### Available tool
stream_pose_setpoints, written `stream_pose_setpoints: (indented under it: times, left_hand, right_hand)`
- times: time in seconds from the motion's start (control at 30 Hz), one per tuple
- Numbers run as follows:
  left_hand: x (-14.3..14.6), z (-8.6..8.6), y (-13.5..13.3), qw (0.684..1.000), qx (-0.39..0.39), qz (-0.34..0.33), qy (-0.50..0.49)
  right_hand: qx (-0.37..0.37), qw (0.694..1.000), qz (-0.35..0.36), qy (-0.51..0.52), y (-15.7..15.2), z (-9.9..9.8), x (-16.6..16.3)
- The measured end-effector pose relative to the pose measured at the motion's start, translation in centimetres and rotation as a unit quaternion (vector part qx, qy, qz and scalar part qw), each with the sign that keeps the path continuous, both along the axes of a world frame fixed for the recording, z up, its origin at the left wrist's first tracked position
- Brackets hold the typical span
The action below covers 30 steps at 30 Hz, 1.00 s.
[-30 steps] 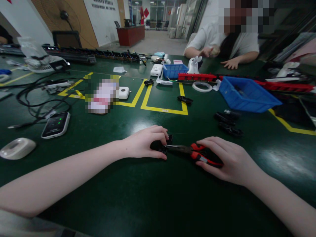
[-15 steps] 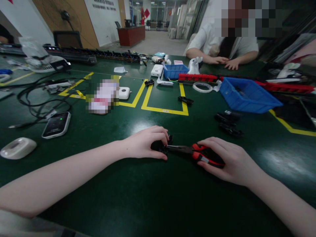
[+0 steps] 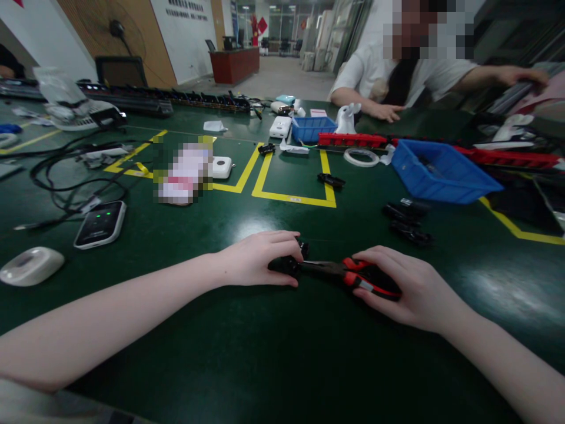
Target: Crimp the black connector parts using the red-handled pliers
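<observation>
My right hand (image 3: pixel 404 288) is closed around the red and black handles of needle-nose pliers (image 3: pixel 348 272). Their narrow jaws point left and meet a small black part (image 3: pixel 291 264) on the green tabletop (image 3: pixel 291 353). Over that part curls my left hand (image 3: pixel 260 259), its fingers on the far side and the thumb on the near side. Much of the black part is hidden beneath the fingers, so its exact kind does not show. More black parts (image 3: pixel 408 221) lie in a cluster beyond my right hand.
A blue bin (image 3: pixel 441 174) stands at the right, near a white ring (image 3: pixel 361 156) and a red strip (image 3: pixel 353 140). Leftward lie a phone (image 3: pixel 185 174), a small screen device (image 3: pixel 100 225), a white mouse-like object (image 3: pixel 33 266) and cables. Across the table sits a person (image 3: pixel 397 88).
My left fingers have shifted slightly, baring more of the black part. The pliers stay almost still. Across the table, the person has stretched one arm out toward the right.
</observation>
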<state>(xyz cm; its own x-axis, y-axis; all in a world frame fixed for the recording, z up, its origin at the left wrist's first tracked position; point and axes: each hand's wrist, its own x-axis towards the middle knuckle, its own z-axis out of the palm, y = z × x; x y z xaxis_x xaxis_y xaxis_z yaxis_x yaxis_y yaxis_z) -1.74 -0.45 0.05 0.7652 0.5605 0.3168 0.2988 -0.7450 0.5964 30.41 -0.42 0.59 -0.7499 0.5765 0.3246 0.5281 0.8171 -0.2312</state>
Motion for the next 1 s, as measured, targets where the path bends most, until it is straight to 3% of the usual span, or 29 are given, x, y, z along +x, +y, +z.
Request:
stream_pose_setpoints:
  times: [0.43,0.63,1.0]
  left_hand:
    - [-0.02,0.02,-0.05,1.000,-0.028,0.010,0.000]
    - [-0.17,-0.03,-0.10,0.999,-0.032,0.023,0.022]
    - [-0.15,0.83,-0.06,0.993,-0.107,0.049,-0.004]
  right_hand:
    - [-0.046,0.998,-0.039,0.027,-0.18,-0.49,0.05]
    - [-0.037,0.998,-0.032,0.024,-0.06,-0.66,0.08]
    - [0.025,0.998,-0.053,0.039,-0.04,-0.59,0.47]
